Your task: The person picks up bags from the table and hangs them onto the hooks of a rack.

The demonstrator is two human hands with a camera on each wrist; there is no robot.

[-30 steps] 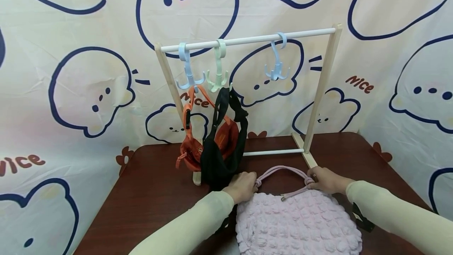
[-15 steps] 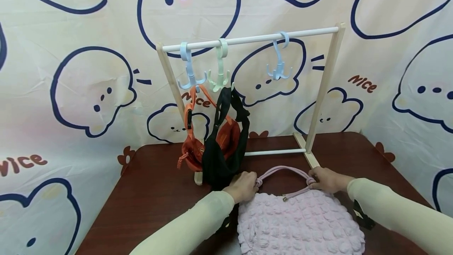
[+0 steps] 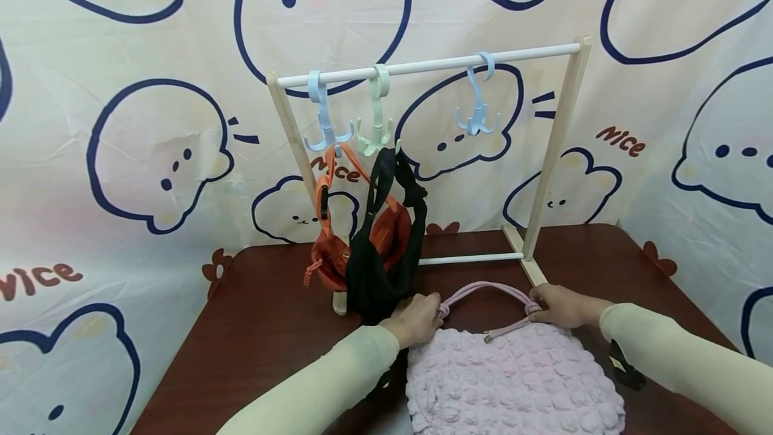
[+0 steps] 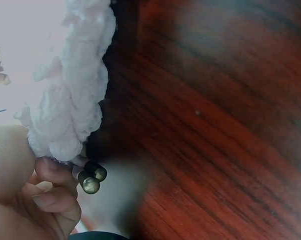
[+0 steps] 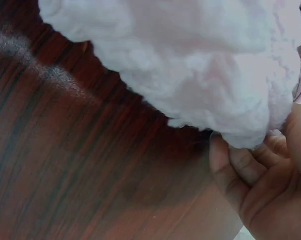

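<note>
A pale pink puffy handbag point(image 3: 513, 381) is at the front of the table, its knotted cord handle point(image 3: 486, 285) arched above the top edge. My left hand point(image 3: 415, 319) grips the bag's upper left corner beside the handle knot. In the left wrist view, curled fingers point(image 4: 55, 200) pinch the corner near two metal-tipped cord ends point(image 4: 92, 177). My right hand point(image 3: 558, 305) grips the upper right corner by the other knot. The right wrist view has its fingers point(image 5: 230, 175) curled against the puffy fabric point(image 5: 200, 75).
Behind stands a rack with a white rail point(image 3: 435, 67) and wooden posts. Two blue hooks point(image 3: 477, 116) and a green hook point(image 3: 376, 119) hang from it. An orange bag point(image 3: 329, 260) and a black bag point(image 3: 377, 280) hang at left, close to my left hand. A patterned cloth backs the table point(image 3: 253, 327).
Almost nothing moves. The whole head view shifts very slightly, and both hands keep their grip on the pink handbag's upper corners.
</note>
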